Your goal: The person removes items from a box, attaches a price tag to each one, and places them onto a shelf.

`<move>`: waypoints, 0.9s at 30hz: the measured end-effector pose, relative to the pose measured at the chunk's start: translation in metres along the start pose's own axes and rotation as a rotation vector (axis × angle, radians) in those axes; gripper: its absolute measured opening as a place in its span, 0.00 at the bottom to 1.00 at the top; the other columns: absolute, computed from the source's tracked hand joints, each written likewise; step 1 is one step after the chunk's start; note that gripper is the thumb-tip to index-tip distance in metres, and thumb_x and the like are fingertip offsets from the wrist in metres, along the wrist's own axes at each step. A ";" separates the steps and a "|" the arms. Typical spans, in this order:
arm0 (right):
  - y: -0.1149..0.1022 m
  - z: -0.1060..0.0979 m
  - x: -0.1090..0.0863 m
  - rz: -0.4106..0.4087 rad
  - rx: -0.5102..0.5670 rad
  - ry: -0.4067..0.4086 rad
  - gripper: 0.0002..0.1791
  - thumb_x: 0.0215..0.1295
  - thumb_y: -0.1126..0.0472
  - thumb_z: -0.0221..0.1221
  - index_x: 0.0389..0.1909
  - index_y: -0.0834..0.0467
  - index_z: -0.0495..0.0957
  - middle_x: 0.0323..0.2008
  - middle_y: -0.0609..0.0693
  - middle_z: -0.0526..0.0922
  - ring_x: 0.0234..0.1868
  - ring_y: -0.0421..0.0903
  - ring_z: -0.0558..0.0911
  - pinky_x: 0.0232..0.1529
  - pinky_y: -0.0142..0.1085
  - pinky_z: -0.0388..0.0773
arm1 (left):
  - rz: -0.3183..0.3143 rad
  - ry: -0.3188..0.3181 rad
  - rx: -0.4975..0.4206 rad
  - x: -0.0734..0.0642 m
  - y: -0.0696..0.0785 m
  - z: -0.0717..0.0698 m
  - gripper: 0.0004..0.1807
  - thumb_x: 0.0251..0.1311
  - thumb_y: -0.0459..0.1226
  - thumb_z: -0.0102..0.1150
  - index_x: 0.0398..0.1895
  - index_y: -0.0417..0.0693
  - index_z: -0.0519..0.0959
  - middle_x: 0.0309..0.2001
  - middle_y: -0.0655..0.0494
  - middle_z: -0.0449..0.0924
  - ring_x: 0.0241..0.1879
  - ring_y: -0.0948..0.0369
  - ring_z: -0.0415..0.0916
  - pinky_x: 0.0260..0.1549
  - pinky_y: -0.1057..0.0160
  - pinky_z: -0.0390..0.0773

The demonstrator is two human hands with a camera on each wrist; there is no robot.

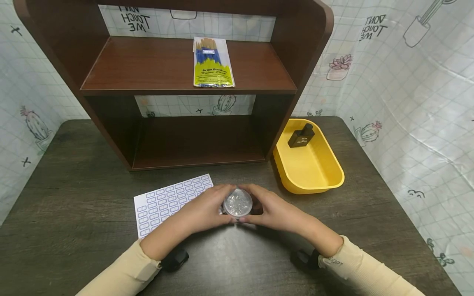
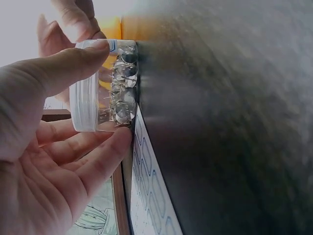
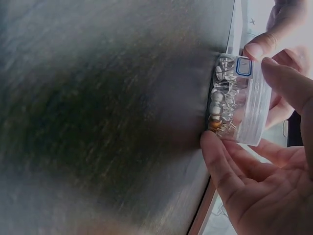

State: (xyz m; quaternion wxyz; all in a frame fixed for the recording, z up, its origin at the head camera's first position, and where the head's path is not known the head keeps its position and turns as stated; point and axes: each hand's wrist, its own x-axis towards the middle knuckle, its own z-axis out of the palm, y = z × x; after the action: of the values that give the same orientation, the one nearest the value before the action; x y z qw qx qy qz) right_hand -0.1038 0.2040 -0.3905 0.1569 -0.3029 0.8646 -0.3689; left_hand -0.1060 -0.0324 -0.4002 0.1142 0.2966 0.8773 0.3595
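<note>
A small round clear jar of silvery thumbtacks stands upright on the table, its wide lid on top. A blue-bordered white label is stuck on the jar's side. From the left, my left hand holds the jar between thumb and fingers. My right hand grips it from the right, and both thumbs are at its near side. Partly under my left forearm lies a white sheet of blue-bordered labels.
Behind the hands stands a dark brown shelf unit, with a pack of artist brushes on its upper shelf. To the right, a yellow basin holds a black bottle. The dark wood-grain table extends around these.
</note>
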 end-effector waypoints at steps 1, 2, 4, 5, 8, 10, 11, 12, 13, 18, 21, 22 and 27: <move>0.000 0.000 0.000 -0.005 -0.004 0.001 0.41 0.63 0.55 0.74 0.74 0.61 0.67 0.66 0.57 0.79 0.55 0.47 0.87 0.54 0.34 0.86 | 0.002 -0.002 0.004 0.000 0.000 0.000 0.42 0.53 0.40 0.80 0.71 0.40 0.71 0.68 0.41 0.78 0.68 0.46 0.77 0.69 0.46 0.76; 0.000 0.000 0.000 -0.008 -0.008 0.001 0.41 0.63 0.55 0.74 0.74 0.61 0.67 0.67 0.57 0.79 0.55 0.47 0.87 0.54 0.34 0.86 | 0.005 -0.004 0.006 -0.001 0.000 0.000 0.42 0.54 0.40 0.80 0.71 0.40 0.71 0.68 0.41 0.78 0.67 0.47 0.77 0.68 0.45 0.76; 0.000 0.000 0.000 -0.012 -0.002 -0.002 0.41 0.64 0.55 0.73 0.74 0.61 0.67 0.67 0.57 0.79 0.53 0.47 0.88 0.53 0.34 0.86 | 0.010 -0.009 0.004 -0.001 0.000 0.000 0.42 0.55 0.40 0.79 0.72 0.40 0.70 0.68 0.41 0.78 0.67 0.47 0.77 0.68 0.45 0.77; 0.000 0.000 0.001 -0.014 -0.002 -0.003 0.41 0.64 0.54 0.73 0.74 0.61 0.67 0.68 0.58 0.79 0.53 0.47 0.88 0.53 0.33 0.86 | 0.012 -0.013 0.003 -0.001 0.000 -0.001 0.42 0.55 0.40 0.79 0.72 0.41 0.70 0.68 0.41 0.78 0.67 0.48 0.77 0.67 0.45 0.77; 0.001 0.000 0.001 -0.014 0.011 -0.005 0.41 0.64 0.54 0.73 0.74 0.61 0.67 0.67 0.57 0.79 0.52 0.46 0.88 0.52 0.32 0.86 | 0.017 -0.027 -0.009 -0.002 -0.001 -0.002 0.42 0.57 0.39 0.78 0.73 0.41 0.69 0.68 0.42 0.77 0.67 0.48 0.77 0.68 0.46 0.77; 0.002 0.000 0.001 -0.014 0.019 -0.004 0.41 0.64 0.54 0.73 0.73 0.61 0.68 0.66 0.57 0.80 0.52 0.46 0.88 0.52 0.32 0.86 | 0.016 -0.037 -0.013 -0.003 -0.002 -0.004 0.42 0.57 0.38 0.77 0.74 0.41 0.68 0.68 0.42 0.77 0.67 0.48 0.77 0.68 0.45 0.77; 0.002 0.000 0.001 -0.013 0.023 -0.003 0.40 0.64 0.54 0.74 0.73 0.61 0.68 0.66 0.57 0.80 0.52 0.47 0.88 0.52 0.33 0.86 | 0.014 -0.039 -0.006 -0.004 -0.002 -0.005 0.42 0.58 0.37 0.77 0.75 0.42 0.68 0.68 0.42 0.77 0.67 0.48 0.77 0.67 0.45 0.77; 0.002 0.000 0.001 -0.013 0.028 -0.001 0.40 0.63 0.55 0.74 0.73 0.61 0.68 0.65 0.57 0.80 0.52 0.47 0.88 0.52 0.33 0.86 | 0.014 -0.038 -0.002 -0.005 -0.003 -0.006 0.42 0.58 0.37 0.76 0.75 0.42 0.68 0.68 0.42 0.77 0.67 0.48 0.77 0.67 0.45 0.77; 0.002 0.000 0.001 -0.013 0.031 0.002 0.40 0.63 0.55 0.74 0.73 0.61 0.69 0.65 0.57 0.80 0.52 0.47 0.88 0.52 0.33 0.86 | 0.009 -0.038 0.002 -0.007 -0.004 -0.007 0.41 0.59 0.37 0.75 0.75 0.42 0.68 0.68 0.43 0.77 0.67 0.48 0.77 0.67 0.45 0.77; 0.002 0.000 0.001 -0.007 0.024 0.007 0.40 0.63 0.55 0.74 0.72 0.62 0.69 0.64 0.58 0.81 0.52 0.47 0.89 0.52 0.34 0.87 | -0.019 0.001 0.046 -0.017 -0.011 -0.013 0.37 0.63 0.38 0.72 0.75 0.42 0.69 0.68 0.43 0.77 0.68 0.47 0.76 0.68 0.44 0.76; 0.002 0.000 0.001 0.001 0.013 0.008 0.41 0.63 0.54 0.74 0.73 0.62 0.68 0.64 0.58 0.81 0.51 0.47 0.89 0.51 0.34 0.87 | -0.057 0.034 0.094 -0.025 -0.016 -0.020 0.36 0.65 0.39 0.71 0.75 0.43 0.69 0.69 0.41 0.76 0.71 0.44 0.74 0.69 0.42 0.74; 0.003 0.000 0.001 0.003 0.011 0.008 0.41 0.63 0.54 0.74 0.73 0.62 0.68 0.64 0.58 0.81 0.51 0.46 0.89 0.51 0.34 0.87 | -0.077 0.051 0.116 -0.028 -0.017 -0.023 0.36 0.65 0.40 0.70 0.75 0.43 0.69 0.70 0.40 0.75 0.72 0.42 0.72 0.70 0.40 0.73; 0.003 0.001 0.001 0.006 0.017 0.014 0.41 0.62 0.55 0.75 0.73 0.61 0.68 0.63 0.58 0.81 0.50 0.46 0.89 0.51 0.33 0.87 | -0.187 0.205 0.204 -0.044 -0.027 -0.050 0.33 0.69 0.44 0.66 0.74 0.47 0.71 0.69 0.43 0.76 0.72 0.41 0.71 0.64 0.35 0.76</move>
State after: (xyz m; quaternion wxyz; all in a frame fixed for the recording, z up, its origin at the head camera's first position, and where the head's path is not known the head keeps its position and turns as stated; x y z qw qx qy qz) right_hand -0.1050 0.2042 -0.3933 0.1546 -0.2963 0.8635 -0.3777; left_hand -0.1036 -0.1025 -0.3837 0.0265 0.1853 0.9401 0.2850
